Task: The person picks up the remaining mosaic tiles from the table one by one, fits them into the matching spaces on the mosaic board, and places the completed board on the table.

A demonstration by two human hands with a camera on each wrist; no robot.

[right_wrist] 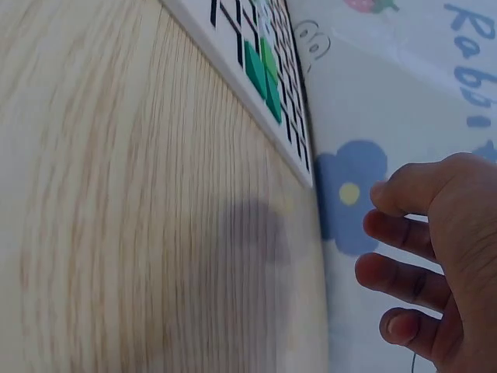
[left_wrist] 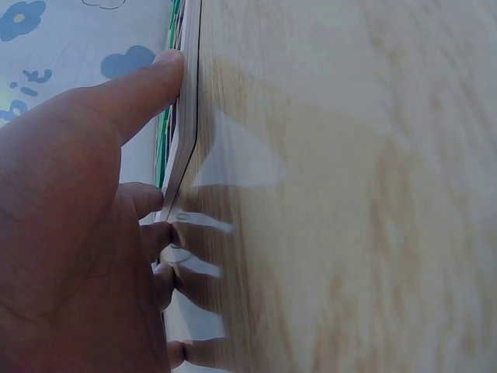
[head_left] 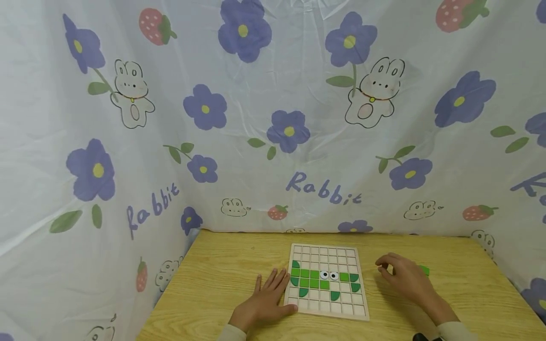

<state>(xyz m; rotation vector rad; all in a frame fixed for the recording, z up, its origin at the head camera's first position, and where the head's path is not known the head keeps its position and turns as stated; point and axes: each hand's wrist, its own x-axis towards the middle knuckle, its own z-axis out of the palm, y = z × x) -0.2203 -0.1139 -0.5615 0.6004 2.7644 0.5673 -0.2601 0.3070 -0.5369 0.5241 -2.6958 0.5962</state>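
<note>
A pale gridded board (head_left: 316, 305) lies on the table, bearing bright green square tiles (head_left: 314, 283), dark green quarter-round tiles (head_left: 335, 296) and two round eye tiles (head_left: 324, 275). My left hand (head_left: 265, 299) rests at the board's left side with fingers spread; in the left wrist view its thumb (left_wrist: 147, 89) touches the board's edge (left_wrist: 186, 116). My right hand (head_left: 405, 278) is raised off the table to the right of the board, fingers loosely bent. In the right wrist view, no piece shows between its fingers (right_wrist: 404, 280).
Partly hidden behind my right hand, a bright green piece (head_left: 424, 270) lies on the wooden table (head_left: 230, 260). A patterned white curtain (head_left: 256, 180) hangs along the table's back and sides. A small black object (head_left: 421, 337) shows by the right sleeve.
</note>
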